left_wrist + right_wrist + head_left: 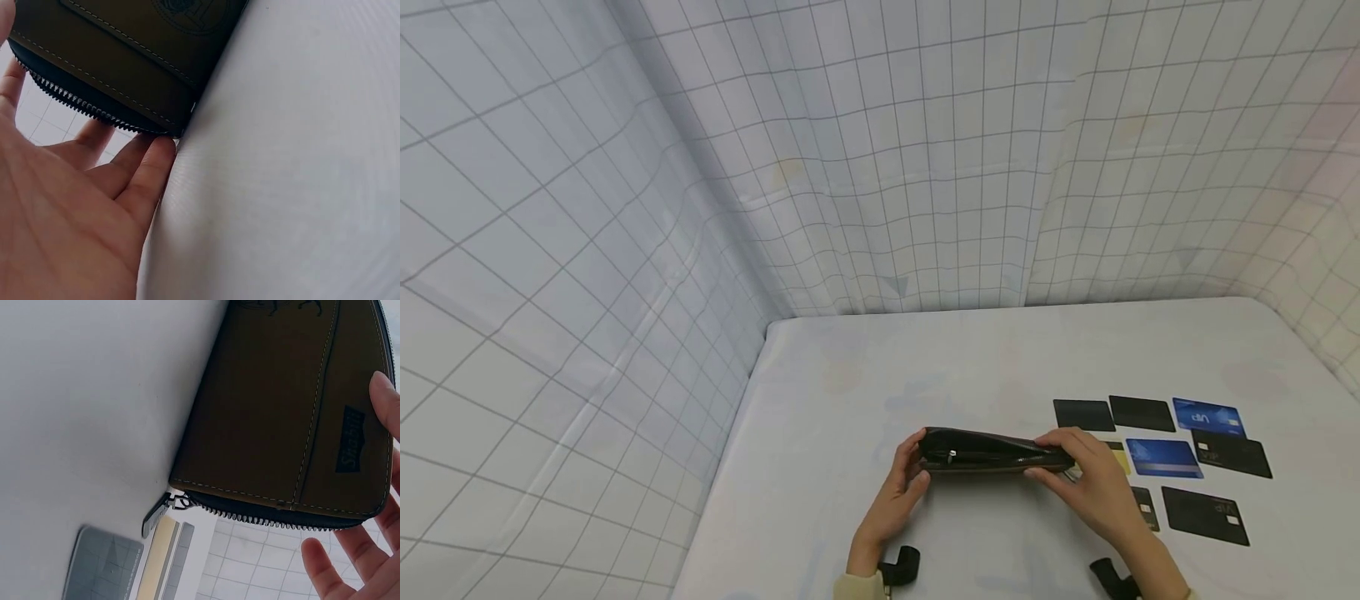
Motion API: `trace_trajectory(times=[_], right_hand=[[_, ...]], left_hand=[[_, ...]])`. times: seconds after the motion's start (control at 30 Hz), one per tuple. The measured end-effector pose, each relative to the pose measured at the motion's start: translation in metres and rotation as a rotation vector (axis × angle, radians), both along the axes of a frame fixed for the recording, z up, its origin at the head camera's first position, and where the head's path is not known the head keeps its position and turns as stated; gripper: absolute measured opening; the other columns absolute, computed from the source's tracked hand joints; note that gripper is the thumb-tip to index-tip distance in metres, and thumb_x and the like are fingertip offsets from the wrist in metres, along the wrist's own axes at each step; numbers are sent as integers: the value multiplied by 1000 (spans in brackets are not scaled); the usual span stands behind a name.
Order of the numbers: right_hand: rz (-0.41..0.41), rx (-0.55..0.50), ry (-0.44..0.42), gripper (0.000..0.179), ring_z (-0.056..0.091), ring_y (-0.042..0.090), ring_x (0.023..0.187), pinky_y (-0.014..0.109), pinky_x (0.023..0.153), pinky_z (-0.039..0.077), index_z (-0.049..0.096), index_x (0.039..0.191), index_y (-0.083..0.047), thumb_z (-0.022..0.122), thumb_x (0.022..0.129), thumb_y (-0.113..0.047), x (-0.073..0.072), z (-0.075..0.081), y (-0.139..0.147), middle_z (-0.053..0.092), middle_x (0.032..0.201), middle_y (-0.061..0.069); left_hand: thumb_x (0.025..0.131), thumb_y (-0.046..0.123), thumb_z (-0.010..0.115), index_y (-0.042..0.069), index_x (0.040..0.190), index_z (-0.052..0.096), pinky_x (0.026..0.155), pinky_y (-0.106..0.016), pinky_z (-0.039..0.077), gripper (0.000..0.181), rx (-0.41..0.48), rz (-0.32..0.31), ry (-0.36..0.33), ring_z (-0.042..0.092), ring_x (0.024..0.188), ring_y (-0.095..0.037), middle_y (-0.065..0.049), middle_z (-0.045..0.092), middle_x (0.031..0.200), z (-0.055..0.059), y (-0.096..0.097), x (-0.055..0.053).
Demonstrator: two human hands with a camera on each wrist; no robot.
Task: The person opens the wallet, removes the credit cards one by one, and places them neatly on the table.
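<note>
A brown zip-around wallet stands on edge on the white table, its mouth unzipped and facing up. My left hand holds its left end, thumb on the near side and fingers round the end. At the other end my right hand grips the wallet, thumb on the near face and fingers behind. In the left wrist view, metal zip teeth run along the end beside my fingers. A zip pull hangs at the wallet's lower corner in the right wrist view. The inside is dark.
Several cards lie on the table at the right, among them a blue VIP card, another blue card and a black card. A partly hidden yellow card is close behind my right hand. Grid-patterned curtains surround the table.
</note>
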State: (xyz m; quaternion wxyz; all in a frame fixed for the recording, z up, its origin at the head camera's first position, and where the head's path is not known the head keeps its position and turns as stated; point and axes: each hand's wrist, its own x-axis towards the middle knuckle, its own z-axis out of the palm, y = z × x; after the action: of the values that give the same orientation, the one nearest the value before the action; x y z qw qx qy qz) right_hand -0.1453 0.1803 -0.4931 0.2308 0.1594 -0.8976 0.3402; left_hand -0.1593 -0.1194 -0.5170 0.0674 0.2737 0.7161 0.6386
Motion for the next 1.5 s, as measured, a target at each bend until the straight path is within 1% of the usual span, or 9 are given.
trace_trajectory(times=[0.2, 0.37, 0.5, 0.63, 0.7, 0.87, 1.13, 1.37, 1.5], right_hand=[[-29, -10, -8, 42, 55, 10, 93, 27, 81, 42, 66, 98, -23, 90, 62, -20, -2, -2, -2, 60, 98, -14], [-45, -19, -26, 41, 55, 12, 96, 32, 83, 43, 65, 96, -23, 90, 63, -21, 0, -4, -5, 61, 98, -13], [-55, -30, -37, 42, 54, 13, 98, 34, 84, 43, 65, 98, -21, 89, 64, -20, 1, -6, -7, 61, 101, -11], [-66, -44, -83, 52, 56, 19, 104, 39, 87, 44, 63, 111, -15, 88, 66, -18, 4, -8, -6, 62, 109, -2], [-76, -55, -123, 61, 56, 25, 107, 47, 88, 44, 59, 119, -11, 88, 66, -17, 6, -9, -6, 62, 113, 4], [-83, -63, -220, 69, 54, 34, 112, 54, 90, 42, 53, 128, -9, 87, 68, -14, 7, -16, -4, 61, 120, 12], [-75, -54, -350, 59, 56, 40, 108, 57, 86, 43, 53, 125, -7, 80, 73, -2, 2, -23, 3, 61, 117, 19], [-87, -62, -366, 52, 57, 40, 107, 57, 86, 43, 55, 120, -8, 78, 74, 0, 3, -25, 4, 62, 113, 17], [-95, -61, -352, 50, 56, 41, 107, 58, 86, 42, 56, 119, -9, 78, 75, 0, 2, -25, 4, 63, 114, 18]], left_hand=[[96, -3, 51, -2, 139, 38, 96, -37, 42, 45, 53, 114, 109, 42, 123, -44, -24, 41, 139, -5, 0, -2], [90, -4, 60, -3, 129, 51, 89, -44, 47, 40, 89, 220, 139, 51, 115, -43, -20, 52, 131, -6, 1, -1], [87, -9, 62, -8, 124, 54, 85, -50, 47, 37, 131, 241, 202, 54, 114, -34, -24, 55, 124, -7, 1, -2], [84, -13, 63, -10, 119, 57, 81, -51, 48, 35, 170, 251, 268, 57, 113, -24, -24, 57, 118, -8, 1, -5], [84, -13, 64, -10, 118, 58, 79, -52, 49, 34, 172, 263, 277, 58, 111, -23, -24, 58, 116, -7, 2, -5], [83, -12, 65, -10, 116, 60, 77, -51, 50, 34, 173, 278, 277, 59, 109, -23, -24, 60, 115, -6, 2, -5], [81, -13, 66, -13, 113, 60, 79, -44, 51, 33, 193, 288, 222, 60, 107, -26, -27, 60, 114, -7, 3, -5], [79, -14, 67, -17, 116, 55, 81, -42, 51, 39, 193, 259, 182, 56, 107, -44, -31, 57, 117, -5, 1, -3], [78, -13, 69, -14, 121, 52, 83, -39, 51, 46, 177, 247, 125, 55, 110, -41, -31, 55, 120, -2, 1, -4]])
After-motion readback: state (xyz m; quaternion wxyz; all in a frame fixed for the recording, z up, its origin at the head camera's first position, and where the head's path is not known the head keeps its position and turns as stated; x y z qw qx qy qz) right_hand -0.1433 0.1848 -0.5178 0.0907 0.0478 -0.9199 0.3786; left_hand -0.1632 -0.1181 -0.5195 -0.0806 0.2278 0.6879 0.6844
